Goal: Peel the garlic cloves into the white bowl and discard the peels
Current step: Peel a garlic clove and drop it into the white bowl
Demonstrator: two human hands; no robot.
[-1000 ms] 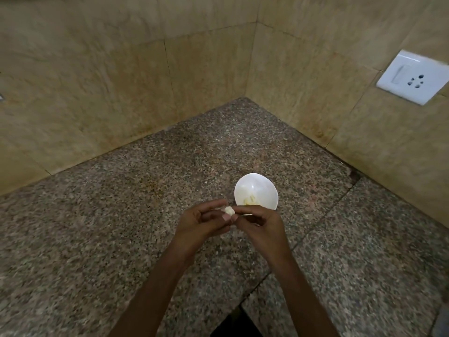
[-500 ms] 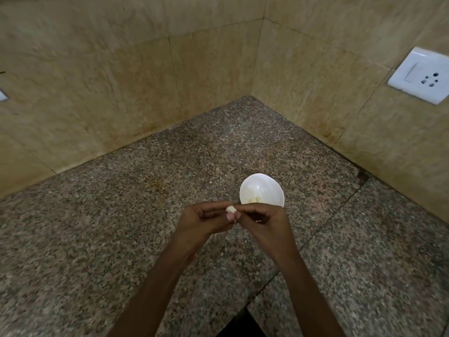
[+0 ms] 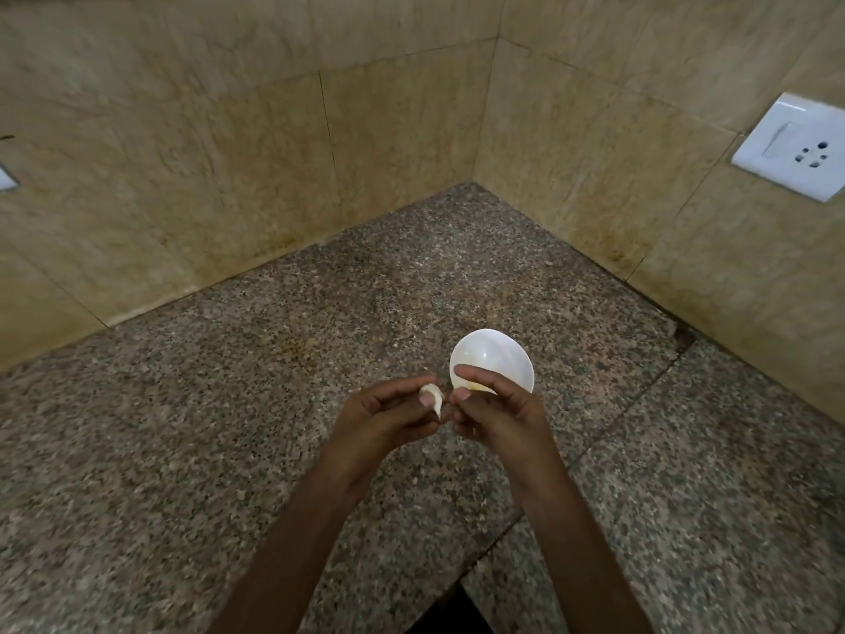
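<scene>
Two bare forearms reach over the speckled granite table (image 3: 183,450). The left hand (image 3: 379,416) pinches a pale garlic clove (image 3: 433,398) between thumb and fingers. The right hand (image 3: 496,411) sits just beside it, fingers curled; whether it grips any peel I cannot tell. Right behind the hands stands the white bowl (image 3: 491,352), something yellowish inside. Farther off rise beige wall tiles (image 3: 402,144), with a white socket (image 3: 793,146) at the right

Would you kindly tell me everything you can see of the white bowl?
The white bowl is small, round and glossy, perhaps plastic, standing upright on the speckled granite counter. The right hand hides its near rim; contact cannot be judged. A pale yellow bit shows inside, beside that hand's fingers.
</scene>
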